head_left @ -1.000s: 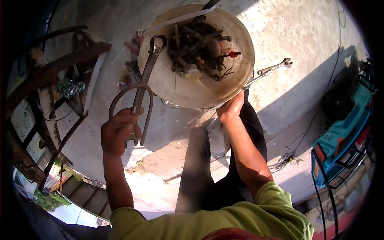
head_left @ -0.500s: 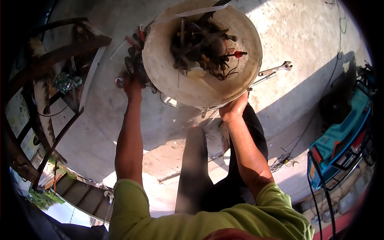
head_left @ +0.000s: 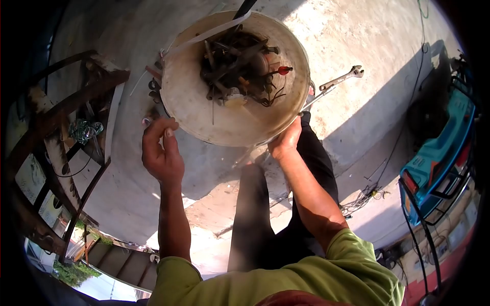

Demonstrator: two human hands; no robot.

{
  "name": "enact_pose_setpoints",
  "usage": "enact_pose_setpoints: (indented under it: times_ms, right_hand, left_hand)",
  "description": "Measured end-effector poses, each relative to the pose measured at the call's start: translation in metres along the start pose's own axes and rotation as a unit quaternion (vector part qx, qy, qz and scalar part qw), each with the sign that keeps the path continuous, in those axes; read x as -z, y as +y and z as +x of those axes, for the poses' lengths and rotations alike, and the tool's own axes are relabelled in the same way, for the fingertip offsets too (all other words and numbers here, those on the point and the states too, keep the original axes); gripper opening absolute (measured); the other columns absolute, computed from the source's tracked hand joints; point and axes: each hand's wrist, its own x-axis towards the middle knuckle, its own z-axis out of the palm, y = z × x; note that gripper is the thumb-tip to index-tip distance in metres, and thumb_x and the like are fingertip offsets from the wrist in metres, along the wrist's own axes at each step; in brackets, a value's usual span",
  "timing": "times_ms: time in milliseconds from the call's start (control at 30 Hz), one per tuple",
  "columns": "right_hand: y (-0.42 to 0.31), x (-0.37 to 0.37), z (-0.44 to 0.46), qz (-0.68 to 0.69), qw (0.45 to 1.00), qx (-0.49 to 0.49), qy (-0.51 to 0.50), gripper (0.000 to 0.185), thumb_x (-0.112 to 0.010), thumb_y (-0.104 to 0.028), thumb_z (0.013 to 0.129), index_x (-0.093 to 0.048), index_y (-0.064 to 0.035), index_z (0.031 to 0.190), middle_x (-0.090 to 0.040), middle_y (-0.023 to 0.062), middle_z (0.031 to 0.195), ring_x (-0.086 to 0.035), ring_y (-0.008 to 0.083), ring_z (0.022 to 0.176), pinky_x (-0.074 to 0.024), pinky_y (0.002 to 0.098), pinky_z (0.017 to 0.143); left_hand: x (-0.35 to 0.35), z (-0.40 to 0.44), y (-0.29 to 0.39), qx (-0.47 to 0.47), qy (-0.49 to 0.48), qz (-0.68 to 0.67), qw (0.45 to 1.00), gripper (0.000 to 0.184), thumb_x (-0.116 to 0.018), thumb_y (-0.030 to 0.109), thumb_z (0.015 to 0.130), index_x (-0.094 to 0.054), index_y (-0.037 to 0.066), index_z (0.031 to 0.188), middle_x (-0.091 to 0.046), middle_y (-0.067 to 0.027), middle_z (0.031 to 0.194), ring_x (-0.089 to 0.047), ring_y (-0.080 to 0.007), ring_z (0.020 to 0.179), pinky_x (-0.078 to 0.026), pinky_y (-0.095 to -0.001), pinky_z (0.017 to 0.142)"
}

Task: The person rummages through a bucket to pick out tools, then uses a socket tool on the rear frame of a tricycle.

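off-white and scuffed, a round plastic bucket (head_left: 186, 107) of jumbled dark metal tools (head_left: 232, 58) rests against the right hand (head_left: 286, 140) at its near rim, that grip hidden, as the left hand (head_left: 162, 153), loosely curled and seemingly bare, hovers beside it. steadying appears the step in hand; reaching in would call for clearing the pale flat strap (head_left: 206, 34) across the mouth, with a silver adjustable wrench (head_left: 341, 79) on the concrete floor (head_left: 326, 46) nearby.

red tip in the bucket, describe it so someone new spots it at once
Find the big pale bucket at the top centre of the view. Inside sits a dark heap; follow it to its right edge. The red tip there is the heap's one bright red spot among dark pieces.
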Motion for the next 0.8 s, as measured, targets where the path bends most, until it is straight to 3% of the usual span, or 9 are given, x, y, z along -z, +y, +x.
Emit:
enact_pose_setpoints:
  times_ms: [100,167,233,333,433,500,567,733,800]
  right_hand:
    - [-0.001,0.0,0.003,0.006,1.0,-0.007,0.006,0.044,-0.042,-0.044,0.099,-0.062,-0.0094,0.117,-0.065,0.006,0.114,-0.059,0.0251,0.108,-0.0486,0.0391,0.097]
    - [-0.002,-0.001,0.002,0.011,1.0,-0.011,-0.004,0.043,-0.042,-0.043,0.099,-0.061,-0.0093,0.118,-0.065,0.0059,0.115,-0.059,0.0249,0.11,-0.0486,0.0388,0.098]
    - [-0.004,-0.004,-0.001,0.012,1.0,-0.015,-0.02,0.042,-0.041,-0.041,0.1,-0.061,-0.0092,0.119,-0.064,0.0059,0.116,-0.059,0.0247,0.111,-0.0485,0.0384,0.098]
    - [0.0,-0.001,0.003,0.002,0.999,-0.002,0.034,0.043,-0.041,-0.041,0.1,-0.061,-0.009,0.12,-0.065,0.0062,0.117,-0.059,0.0246,0.113,-0.0484,0.0384,0.099]
    - [-0.005,-0.012,-0.008,0.003,1.0,0.001,0.013,0.042,-0.039,-0.039,0.1,-0.061,-0.0091,0.12,-0.065,0.0063,0.117,-0.059,0.0245,0.112,-0.0486,0.0385,0.098]
    - [-0.006,-0.012,-0.008,0.012,1.0,-0.003,0.012,0.041,-0.039,-0.039,0.101,-0.061,-0.0088,0.119,-0.065,0.0062,0.116,-0.06,0.0244,0.111,-0.049,0.0382,0.098]
    - [-0.004,-0.008,-0.005,0.016,1.0,-0.009,0.006,0.04,-0.039,-0.038,0.1,-0.061,-0.0085,0.117,-0.065,0.0061,0.115,-0.06,0.0241,0.11,-0.0494,0.0377,0.096]
    - [-0.007,-0.016,-0.011,0.004,1.0,0.012,0.017,0.038,-0.042,-0.036,0.099,-0.062,-0.0078,0.113,-0.066,0.0057,0.109,-0.061,0.0233,0.104,-0.0502,0.037,0.093]
    - [-0.011,-0.015,-0.007,0.011,1.0,-0.009,0.018,0.036,-0.043,-0.036,0.098,-0.062,-0.0082,0.112,-0.066,0.0054,0.106,-0.061,0.023,0.102,-0.0503,0.037,0.091]
  left_hand:
    - [-0.06,0.026,0.053,0.046,-0.21,-0.012,0.976,0.044,-0.066,0.002,0.091,-0.055,0.002,0.134,-0.069,-0.0142,0.113,-0.069,-0.0196,0.092,-0.056,-0.0333,0.083]
    - [-0.109,0.047,0.053,0.133,-0.318,-0.002,0.939,0.053,-0.07,0.007,0.087,-0.053,0.007,0.137,-0.067,-0.0171,0.117,-0.069,-0.0236,0.095,-0.055,-0.0356,0.085]
    - [-0.151,0.057,0.037,0.063,-0.314,0.092,0.943,0.058,-0.072,0.01,0.083,-0.053,0.01,0.138,-0.065,-0.0199,0.119,-0.067,-0.0281,0.1,-0.053,-0.0378,0.088]
    - [-0.197,0.074,0.009,0.012,-0.36,0.064,0.931,0.055,-0.071,0.011,0.082,-0.055,0.007,0.134,-0.065,-0.0208,0.118,-0.065,-0.0321,0.105,-0.052,-0.0398,0.09]
    - [-0.237,0.069,-0.003,0.059,-0.419,0.016,0.906,0.043,-0.068,0.009,0.081,-0.06,0.005,0.123,-0.067,-0.0198,0.11,-0.066,-0.0359,0.101,-0.053,-0.042,0.086]
    - [-0.264,0.052,-0.041,-0.062,-0.345,0.09,0.932,0.034,-0.067,0.008,0.082,-0.061,0.004,0.115,-0.069,-0.0182,0.103,-0.066,-0.0378,0.098,-0.053,-0.043,0.082]
    - [-0.266,0.044,-0.048,-0.106,-0.312,0.115,0.937,0.026,-0.066,0.006,0.083,-0.061,0.003,0.109,-0.07,-0.0171,0.098,-0.067,-0.0386,0.094,-0.054,-0.0436,0.079]
    - [-0.187,0.038,-0.018,-0.015,-0.35,0.042,0.936,0.021,-0.062,-0.001,0.086,-0.06,0.002,0.107,-0.07,-0.0165,0.095,-0.069,-0.0353,0.092,-0.054,-0.0416,0.077]
    - [-0.148,0.054,0.007,0.035,-0.342,0.017,0.939,0.023,-0.062,-0.005,0.086,-0.06,0.003,0.108,-0.07,-0.0147,0.096,-0.07,-0.0291,0.093,-0.054,-0.0376,0.08]
